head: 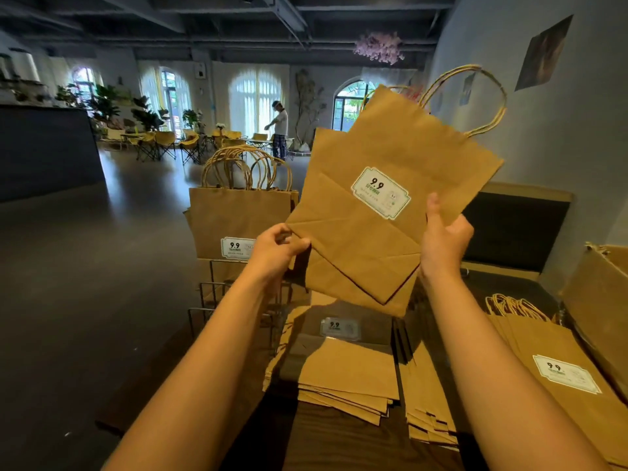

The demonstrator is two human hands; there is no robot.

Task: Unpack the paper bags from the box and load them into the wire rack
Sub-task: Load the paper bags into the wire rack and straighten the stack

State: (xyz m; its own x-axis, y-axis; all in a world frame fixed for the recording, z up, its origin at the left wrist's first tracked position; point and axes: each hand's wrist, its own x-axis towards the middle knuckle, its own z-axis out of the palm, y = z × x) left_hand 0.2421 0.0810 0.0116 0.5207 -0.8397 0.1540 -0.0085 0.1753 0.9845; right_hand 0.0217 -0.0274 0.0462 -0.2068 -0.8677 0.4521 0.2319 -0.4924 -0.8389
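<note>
Both hands (pixel 278 246) (pixel 441 239): bag (pixel 384 212) tilted, handles upper-right.

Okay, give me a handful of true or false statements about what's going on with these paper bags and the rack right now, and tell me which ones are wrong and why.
1. Both hands hold one flat paper bag in the air. True: the left hand pinches its lower left corner, and the right hand has its grip on the right edge.
2. The held bag bears no sticker. False: a white 9.9 label is on it.
3. The wire rack already holds bags. True: a row of upright bags stands in it, handles up.
4. The held bag's handles point down. False: its twisted handles point up and right.
5. Stacks of flat bags lie below the hands. True.
</note>
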